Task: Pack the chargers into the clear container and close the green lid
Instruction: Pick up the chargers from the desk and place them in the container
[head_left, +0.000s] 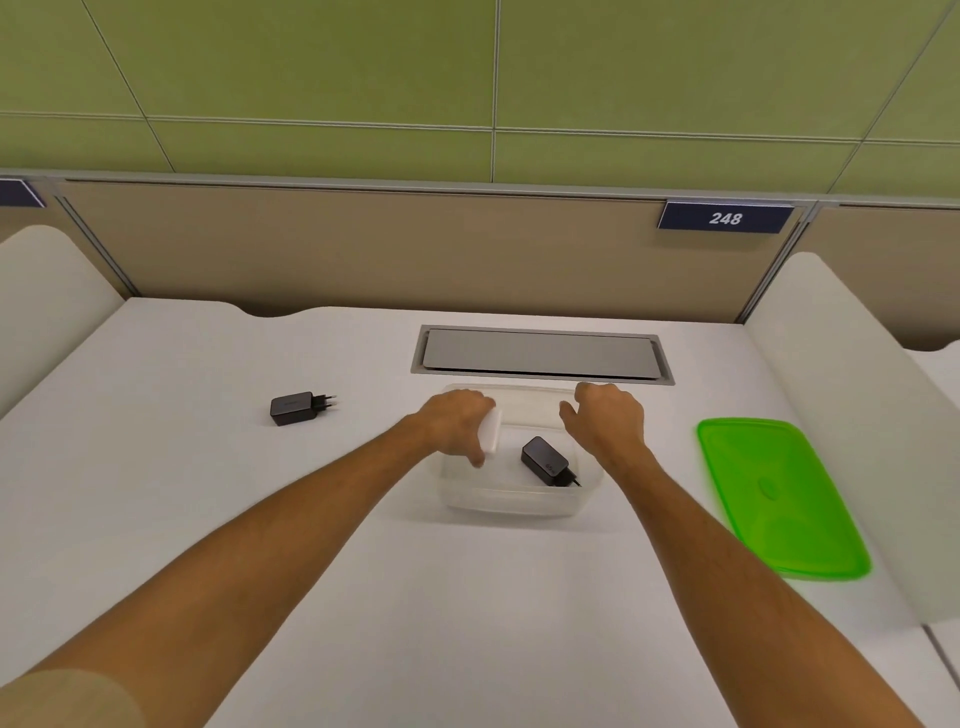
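The white desk (363, 597) carries everything. My green lid (779, 499) lies flat near its right edge, off the box and well apart from it, so closing is not yet done. The clear container (514, 501) sits open mid-desk, just in front of the grey cable hatch (540, 351) at the far edge. My left hand (457, 426) is over the container's left end, fingers clamped on a white charger (491, 431) that I judge is about to go in. My right hand (605, 415) rests at the container's far right corner, fingers loosely spread and holding nothing. One black charger (545, 460) already lies inside, toward the right wall. Another black charger (296, 408) waits on the desk toward the left edge, well apart from the box: roughly halfway, I reckon
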